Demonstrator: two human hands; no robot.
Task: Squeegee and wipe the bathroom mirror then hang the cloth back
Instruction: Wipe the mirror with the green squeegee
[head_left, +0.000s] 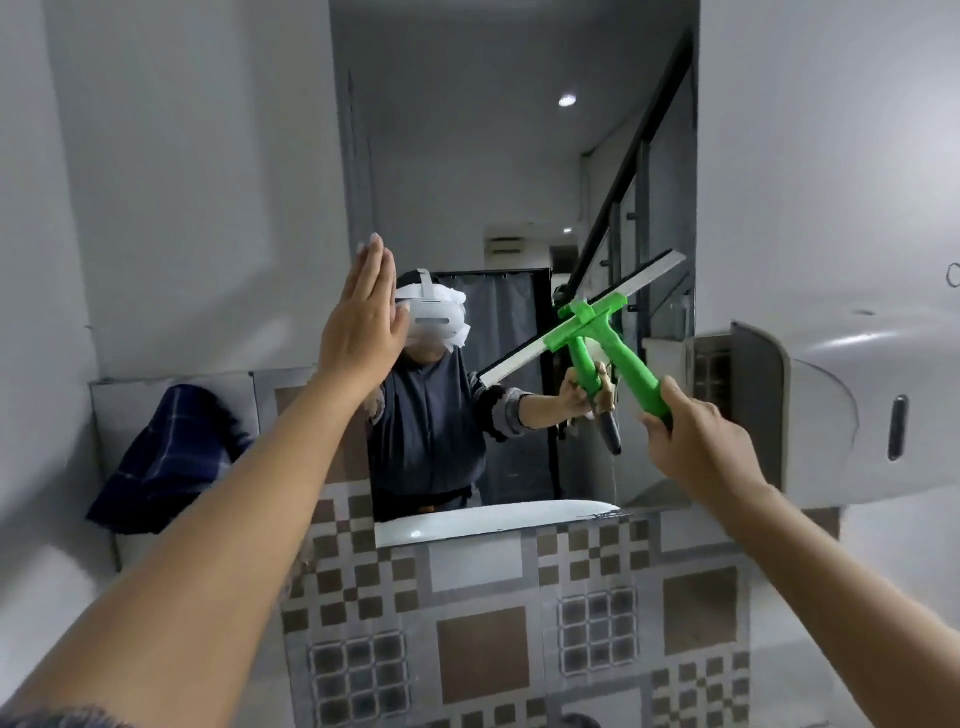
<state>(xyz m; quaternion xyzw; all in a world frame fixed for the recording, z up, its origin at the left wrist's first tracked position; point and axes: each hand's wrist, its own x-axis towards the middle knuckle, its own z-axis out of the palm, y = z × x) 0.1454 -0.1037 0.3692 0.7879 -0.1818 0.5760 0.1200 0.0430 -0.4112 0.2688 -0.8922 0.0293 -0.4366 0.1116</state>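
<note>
A person stands at a bathroom mirror (519, 156), the right hand (701, 441) closed around the lower end of a green squeegee (615, 345) whose pale blade (649, 275) lies tilted against the right half of the glass, upper end toward the mirror's right edge. The left hand (363, 317) is raised flat and empty, fingers together, at the mirror's left edge (whether the palm actually touches the glass cannot be told). A dark blue checked cloth (171, 441) hangs well apart on the left, draped over the ledge of the tiled wall (483, 623), untouched; a white dispenser (841, 410) is mounted to the right of the mirror. The squeegee looks light and rigid, a moulded plastic tool with a soft rubber edge, best gripped along the handle shaft where the hand sits now, so pressure spreads evenly down the blade. The cloth appears soft and limp, and should be easy to lift by a gathered fold. The wiping step seems yet to come.
</note>
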